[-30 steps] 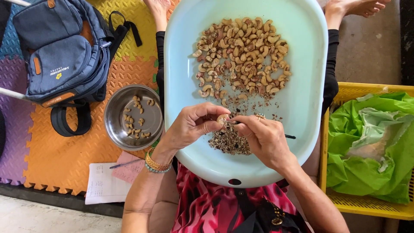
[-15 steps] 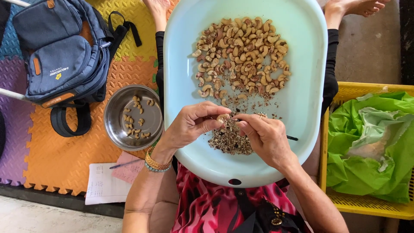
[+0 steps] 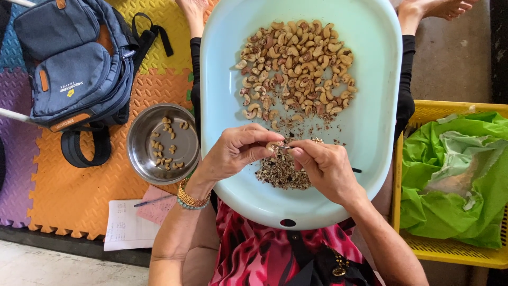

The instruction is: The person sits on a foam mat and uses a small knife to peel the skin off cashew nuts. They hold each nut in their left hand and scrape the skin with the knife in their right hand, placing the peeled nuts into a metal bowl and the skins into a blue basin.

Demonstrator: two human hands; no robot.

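Note:
A large pale blue tub (image 3: 370, 63) rests on my lap. A heap of cashew nuts (image 3: 296, 63), many still with brown skin, fills its far half. Below them lies a small pile of dark skin scraps (image 3: 283, 175). My left hand (image 3: 235, 151) pinches a single cashew nut (image 3: 274, 144) over that pile. My right hand (image 3: 325, 164) meets it from the right, fingers closed on a thin small knife whose dark handle end (image 3: 357, 170) sticks out behind the hand. The blade touches the nut.
A steel bowl (image 3: 138, 139) with several peeled nuts sits left of the tub on orange foam mats (image 3: 79, 190). A blue backpack (image 3: 74, 58) lies far left. Papers and a pen (image 3: 140, 214) lie near my left elbow. A yellow crate (image 3: 476, 255) with green plastic stands right.
Both hands stay together over the scrap pile; the fingers have shifted slightly around the nut. Nothing else has moved.

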